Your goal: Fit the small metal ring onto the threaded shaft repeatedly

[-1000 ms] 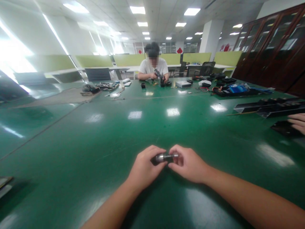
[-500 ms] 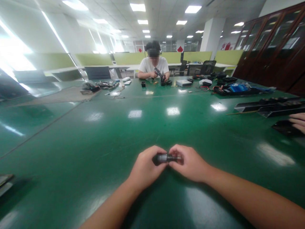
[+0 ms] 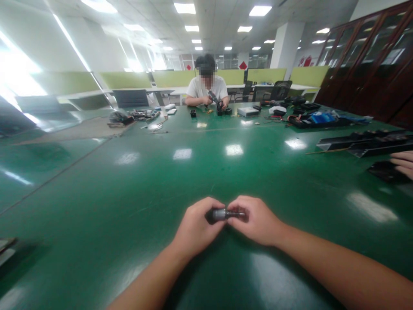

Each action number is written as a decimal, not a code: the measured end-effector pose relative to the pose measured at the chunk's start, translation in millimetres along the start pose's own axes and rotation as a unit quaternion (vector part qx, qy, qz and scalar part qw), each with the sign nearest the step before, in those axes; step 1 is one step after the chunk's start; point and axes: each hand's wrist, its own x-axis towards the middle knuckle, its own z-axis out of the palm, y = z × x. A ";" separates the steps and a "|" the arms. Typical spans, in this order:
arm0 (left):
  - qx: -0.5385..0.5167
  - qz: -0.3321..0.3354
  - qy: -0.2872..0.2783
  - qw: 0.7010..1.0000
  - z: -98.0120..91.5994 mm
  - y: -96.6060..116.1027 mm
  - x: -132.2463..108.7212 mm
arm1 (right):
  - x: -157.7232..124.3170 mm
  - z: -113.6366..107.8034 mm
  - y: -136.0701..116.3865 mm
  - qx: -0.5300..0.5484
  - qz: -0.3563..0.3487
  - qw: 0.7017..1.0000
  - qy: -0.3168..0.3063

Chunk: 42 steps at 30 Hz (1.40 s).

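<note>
Between my two hands lies a small cylindrical tool-like piece (image 3: 220,214), with a grey, thicker body, a black collar and a thin metallic shaft pointing right; its exact kind is not clear. My left hand (image 3: 197,224) is closed around the thick left end, thumb below and fingers above. The thin right end sits in the curled fingers of my right hand (image 3: 254,219), whose thumb and fingertips pinch near the collar. Both hands are close together, low over the green tabletop (image 3: 180,181). My palms and fingers hide the ends of the piece.
Across the table a person (image 3: 206,88) in a white shirt holds a power drill (image 3: 212,97). At right, another person's hand (image 3: 403,163) touches a black part (image 3: 383,172) near black metal channels (image 3: 364,144). Tools and wires (image 3: 145,114) lie at the far left.
My hands keep the same grip on the piece, with hardly any motion. The whole view has shifted very slightly.
</note>
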 end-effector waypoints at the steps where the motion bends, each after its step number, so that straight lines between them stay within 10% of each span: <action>1: 0.002 -0.002 0.000 1.000 -0.1 0.0 0.1 | 0.1 -0.2 0.0 -0.003 -0.004 1.000 0.001; 42: 0.051 0.014 0.009 0.999 4.0 -2.7 -2.3 | 4.2 -0.4 9.4 -0.025 -0.016 0.999 -0.023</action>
